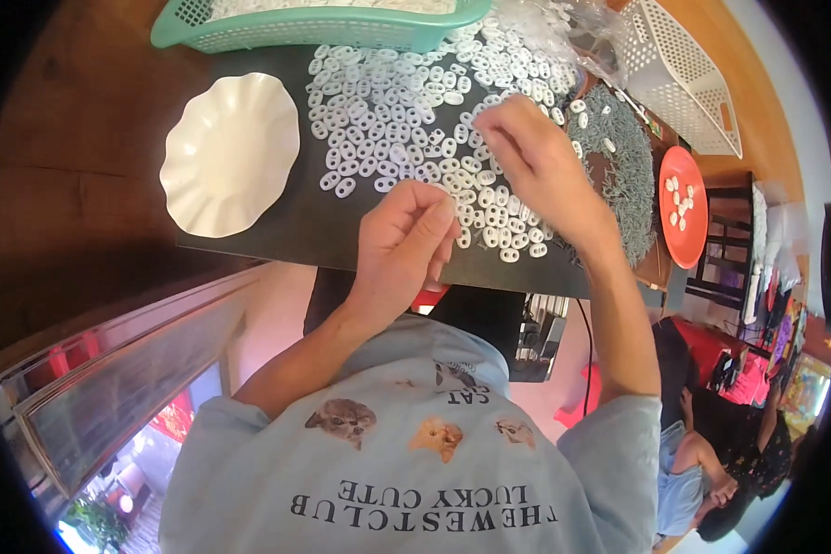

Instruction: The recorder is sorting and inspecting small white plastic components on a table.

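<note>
Dozens of white two-holed oval pieces (pixel 369 143) lie loose across the upper middle of the frame, on the dark tabletop (pixel 314 231), and my two hands are over their lower and right portions. My left hand (pixel 402 235), at the centre, has the thumb laid against the curled forefinger; whether a piece is pinched there, I can't tell. My right hand (pixel 545 162), up and to the right, has its fingers bent in and turned down, the tips largely hidden, so I can't say what they hold, if anything.

By my judgement much is left to handle: the ovals are mostly spread singly or overlapping, while just a handful sit on the red plate (pixel 683 247) at the right. I can't tell which of them, if any, are finished.

The ovals look like smooth, hard plastic, rounded at the ends, with paired dark holes. Right of my right hand, a bristly grey heap of thin, screw-like bits (pixel 632 175) has a few ovals on it. Left of the spread is a glossy cream dish (pixel 231 157) with a wavy rim. Along the top runs a mint-green perforated basket (pixel 342 30) holding more white stuff; at upper right, crinkled clear plastic (pixel 600 28) lies near a white perforated basket (pixel 674 74).
</note>
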{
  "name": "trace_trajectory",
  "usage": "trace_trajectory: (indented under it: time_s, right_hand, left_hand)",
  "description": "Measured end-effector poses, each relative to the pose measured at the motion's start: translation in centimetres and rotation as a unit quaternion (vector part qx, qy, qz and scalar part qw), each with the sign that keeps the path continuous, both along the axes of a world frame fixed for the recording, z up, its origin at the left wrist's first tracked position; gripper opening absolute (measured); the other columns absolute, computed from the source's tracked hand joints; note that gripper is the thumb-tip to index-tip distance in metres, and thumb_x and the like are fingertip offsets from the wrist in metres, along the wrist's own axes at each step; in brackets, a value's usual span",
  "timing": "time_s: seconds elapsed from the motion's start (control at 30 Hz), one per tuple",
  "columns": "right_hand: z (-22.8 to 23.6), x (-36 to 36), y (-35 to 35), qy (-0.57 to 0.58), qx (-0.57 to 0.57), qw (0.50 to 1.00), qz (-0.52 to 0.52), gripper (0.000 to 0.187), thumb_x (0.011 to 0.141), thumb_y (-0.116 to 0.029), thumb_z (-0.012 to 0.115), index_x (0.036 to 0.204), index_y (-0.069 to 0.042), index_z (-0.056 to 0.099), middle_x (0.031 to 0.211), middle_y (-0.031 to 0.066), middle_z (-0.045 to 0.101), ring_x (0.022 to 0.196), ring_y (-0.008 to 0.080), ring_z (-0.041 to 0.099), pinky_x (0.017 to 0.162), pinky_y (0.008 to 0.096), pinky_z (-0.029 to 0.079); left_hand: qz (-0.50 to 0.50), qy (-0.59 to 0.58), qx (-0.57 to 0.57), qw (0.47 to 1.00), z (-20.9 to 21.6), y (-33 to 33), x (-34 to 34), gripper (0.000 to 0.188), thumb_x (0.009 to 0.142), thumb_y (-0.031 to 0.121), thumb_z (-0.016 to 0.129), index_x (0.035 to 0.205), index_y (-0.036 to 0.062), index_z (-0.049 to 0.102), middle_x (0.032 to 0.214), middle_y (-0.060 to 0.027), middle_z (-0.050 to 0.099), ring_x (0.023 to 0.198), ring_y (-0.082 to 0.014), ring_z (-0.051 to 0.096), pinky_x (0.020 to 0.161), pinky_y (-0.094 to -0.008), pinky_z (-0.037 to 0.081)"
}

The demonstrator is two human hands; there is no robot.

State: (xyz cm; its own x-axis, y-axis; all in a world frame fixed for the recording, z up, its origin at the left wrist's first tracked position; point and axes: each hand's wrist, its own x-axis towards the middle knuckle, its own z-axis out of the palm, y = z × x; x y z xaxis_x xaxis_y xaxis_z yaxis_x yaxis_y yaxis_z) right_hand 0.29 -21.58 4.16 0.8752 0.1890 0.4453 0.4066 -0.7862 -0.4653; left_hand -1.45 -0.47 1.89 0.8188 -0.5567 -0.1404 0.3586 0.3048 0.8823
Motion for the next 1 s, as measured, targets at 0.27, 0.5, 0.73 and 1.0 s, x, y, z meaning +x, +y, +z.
trace_trajectory:
  time_s: [0.27, 0.5, 0.73, 1.0]
  right_hand:
    - [-1.1, 3.6, -0.3, 0.090, -0.148, 0.984, -0.052, 0.013, 0.084, -0.001, 0.056, 0.097, -0.006, 0.057, 0.088, 0.0115, 0.055, 0.080, 0.0344, 0.061, 0.066, 0.0430, 0.050]
    - [1.0, 3.7, -0.7, 0.173, -0.140, 0.975, 0.013, 0.013, 0.085, -0.011, 0.062, 0.096, -0.005, 0.061, 0.090, 0.0112, 0.058, 0.083, 0.0322, 0.062, 0.073, 0.0415, 0.051]
    - [1.4, 4.0, 0.0, 0.143, -0.217, 0.965, 0.018, 0.014, 0.083, -0.012, 0.064, 0.093, -0.004, 0.060, 0.089, 0.0108, 0.058, 0.083, 0.0321, 0.062, 0.072, 0.0419, 0.051]
    - [1.6, 4.2, 0.6, 0.130, -0.272, 0.953, 0.006, 0.013, 0.079, -0.006, 0.063, 0.090, -0.002, 0.058, 0.086, 0.0126, 0.057, 0.081, 0.0332, 0.062, 0.069, 0.0426, 0.052]
  left_hand:
    - [-0.003, 0.002, 0.003, 1.000, -0.9, 0.0, -0.1, 0.016, 0.099, 0.017, 0.053, 0.092, 0.0031, 0.054, 0.074, -0.0025, 0.058, 0.053, -0.0052, 0.046, 0.043, -0.0194, 0.037]
    - [0.011, -0.004, -0.007, 1.000, -1.4, 0.0, 0.0, 0.016, 0.099, 0.017, 0.053, 0.093, 0.0020, 0.054, 0.074, -0.0037, 0.059, 0.051, -0.0055, 0.046, 0.042, -0.0190, 0.038]
    - [0.024, -0.005, 0.001, 1.000, -0.8, -0.3, 0.3, 0.015, 0.099, 0.016, 0.053, 0.093, 0.0018, 0.055, 0.077, -0.0051, 0.060, 0.055, -0.0065, 0.050, 0.043, -0.0198, 0.041]
    - [0.041, 0.003, -0.015, 0.999, -0.8, -0.3, 0.2, 0.015, 0.099, 0.015, 0.053, 0.094, 0.0012, 0.055, 0.077, -0.0040, 0.059, 0.056, -0.0058, 0.050, 0.046, -0.0201, 0.043]
